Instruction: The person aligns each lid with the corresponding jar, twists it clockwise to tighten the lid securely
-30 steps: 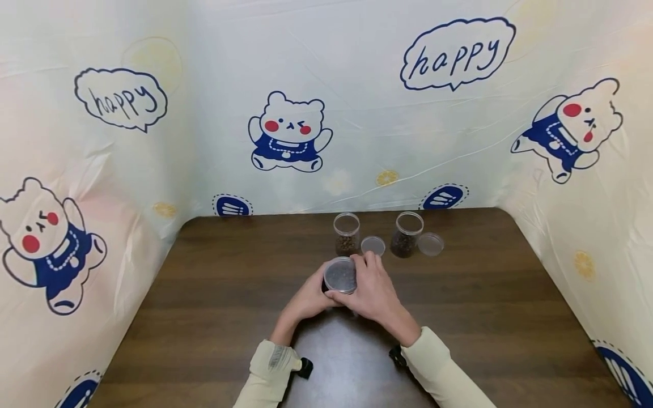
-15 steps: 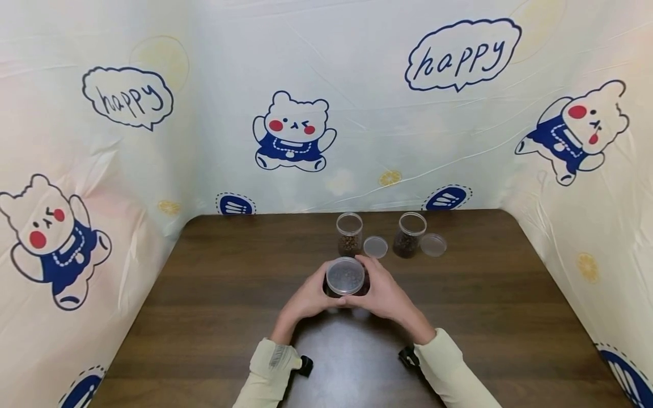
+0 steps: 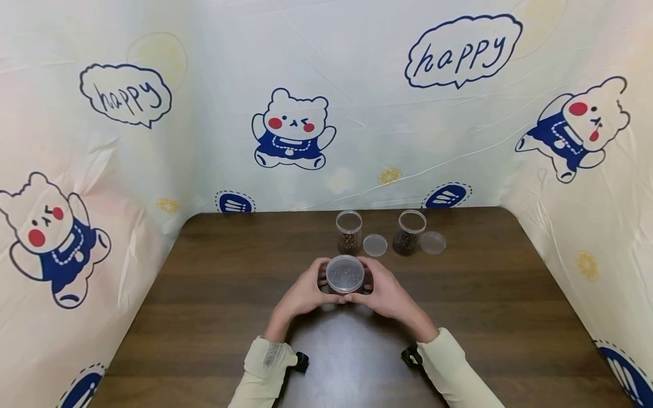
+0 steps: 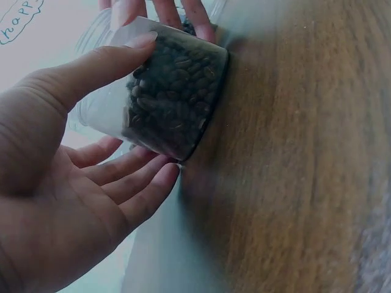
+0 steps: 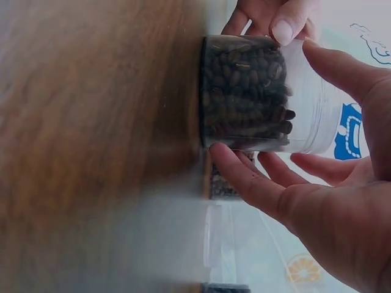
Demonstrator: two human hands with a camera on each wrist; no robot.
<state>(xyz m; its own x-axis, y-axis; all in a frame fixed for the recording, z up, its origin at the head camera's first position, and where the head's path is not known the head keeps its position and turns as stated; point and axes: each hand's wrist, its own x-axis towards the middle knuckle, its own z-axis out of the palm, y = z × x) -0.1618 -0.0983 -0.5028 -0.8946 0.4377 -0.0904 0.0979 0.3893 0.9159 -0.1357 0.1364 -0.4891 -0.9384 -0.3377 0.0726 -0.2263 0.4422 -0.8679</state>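
Note:
A clear jar (image 3: 344, 275) of dark beans, which look like coffee beans, stands upright on the wooden table with its round lid (image 3: 345, 273) on top. From the left, my left hand (image 3: 307, 289) holds the jar, thumb across its near side and fingers around the far side. My right hand (image 3: 385, 287) holds it from the opposite side, the two thumb tips close together at the front. In the left wrist view the beans (image 4: 174, 91) fill the lower part of the jar. The right wrist view has the jar's base (image 5: 203, 91) right at the tabletop.
Behind the hands stand two lidless jars, one with brown contents (image 3: 349, 233) and one with darker contents (image 3: 409, 233). A loose clear lid (image 3: 374, 245) lies between them, and another lid (image 3: 433, 242) is to the right. Patterned cloth (image 3: 367, 124) hangs around the wooden table (image 3: 229, 294).
My right hand has come off the lid's right edge and down to the jar's side. The lidded jar shows a little farther right. The jars behind have stayed in place.

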